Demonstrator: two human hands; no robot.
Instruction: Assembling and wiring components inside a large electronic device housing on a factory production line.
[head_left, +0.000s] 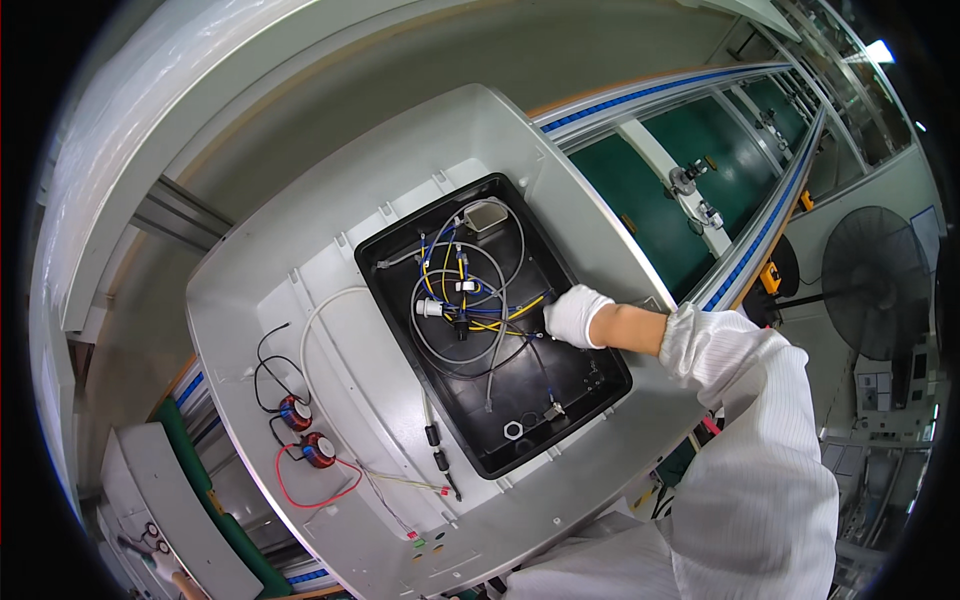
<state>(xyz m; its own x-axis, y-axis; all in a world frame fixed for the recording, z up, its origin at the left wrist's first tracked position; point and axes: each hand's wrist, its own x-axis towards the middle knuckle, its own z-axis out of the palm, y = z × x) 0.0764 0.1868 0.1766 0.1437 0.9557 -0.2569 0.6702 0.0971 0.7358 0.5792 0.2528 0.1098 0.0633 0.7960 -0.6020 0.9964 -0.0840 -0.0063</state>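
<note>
My right hand [577,316], in a white glove, reaches in from the right over a black tray [592,405]. Its fingers are closed at the ends of the yellow and blue wires [515,314]. These wires lie tangled in the tray with a coiled grey tube [418,345], a white cylindrical fitting [428,308] and dark connectors. A hex nut [513,430], a small metal part [555,410] and a grey rectangular piece [484,217] also lie in the tray. My left hand is not in view.
The tray sits inside a large light-grey plastic housing [290,235]. Beside it lie two red-and-black wound coils [318,450] with leads, and a cable with black cylinders [433,436]. A conveyor with blue rails [640,105] runs behind; a fan [875,282] stands right. Another person's hand [165,566] shows lower left.
</note>
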